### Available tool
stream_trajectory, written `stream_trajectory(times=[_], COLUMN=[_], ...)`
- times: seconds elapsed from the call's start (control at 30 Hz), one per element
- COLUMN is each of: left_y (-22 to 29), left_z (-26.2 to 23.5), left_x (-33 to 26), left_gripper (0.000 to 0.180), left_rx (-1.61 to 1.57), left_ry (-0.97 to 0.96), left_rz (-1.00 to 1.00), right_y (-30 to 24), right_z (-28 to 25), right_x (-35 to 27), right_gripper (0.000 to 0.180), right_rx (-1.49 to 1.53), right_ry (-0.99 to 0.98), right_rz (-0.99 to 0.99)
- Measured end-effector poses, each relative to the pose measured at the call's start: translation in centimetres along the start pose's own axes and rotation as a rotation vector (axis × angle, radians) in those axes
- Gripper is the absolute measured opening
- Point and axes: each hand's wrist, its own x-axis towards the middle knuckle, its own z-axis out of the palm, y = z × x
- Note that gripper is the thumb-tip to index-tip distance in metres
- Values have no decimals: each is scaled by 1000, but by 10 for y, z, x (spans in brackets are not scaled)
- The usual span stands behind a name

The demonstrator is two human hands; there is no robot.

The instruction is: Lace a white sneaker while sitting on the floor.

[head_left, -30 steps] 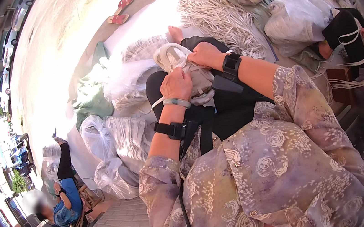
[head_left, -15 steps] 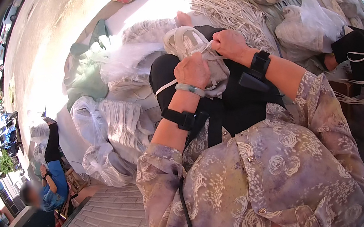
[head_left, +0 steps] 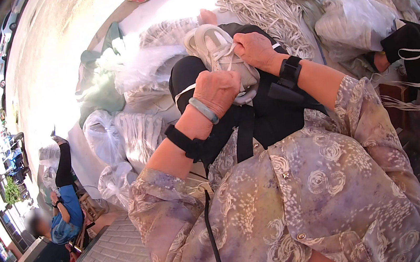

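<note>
A beige-and-white lace-up sneaker lies across my lap between my black-clad thighs, its mesh and pale sole showing. My right hand is closed in a pinch on the white shoelace at the shoe's right side. On the near left side, my left hand is curled shut over the lacing; its fingertips are mostly hidden, and a lace runs toward it. A loose white lace lies over my left thigh.
Bundled white laces spread beyond my right knee. Plastic bags stand to the right, with more bagged pale goods at left. One person sits far left; another's knee carries laces at right.
My left hand has moved a little toward me and left, its elbow swinging outward. My right hand has shifted slightly left and up. The shoe stays on my lap.
</note>
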Motion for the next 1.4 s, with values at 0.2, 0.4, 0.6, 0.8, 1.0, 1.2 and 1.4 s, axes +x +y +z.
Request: stream_trajectory(times=[0.2,0.4,0.6,0.8,1.0,1.2,1.4], left_y=[11,27,13,-10,-41,-42,-49], left_z=[-36,-43,-32,-14,5,30,-28], left_x=[-17,-21,-40,-61,-97,-136,-117], left_gripper=[2,3,5,5,4,2,12], left_rx=[172,145,144,111,98,-24,205], left_ry=[-231,-458,-428,-146,52,195,351], left_rz=[197,280,98,-64,-378,-622,-412], right_y=[-3,8,7,14,24,29,2], right_z=[2,-11,-20,-10,-16,-34,-43], right_x=[-2,-7,-26,-31,-25,-15,-9], right_gripper=[18,15,25,26,16,18,18], right_rx=[9,128,80,65,-9,-131,83], right_ry=[5,-53,-81,-67,-45,-78,-199], right_rz=[-24,-122,-322,-353,-420,-395,-313])
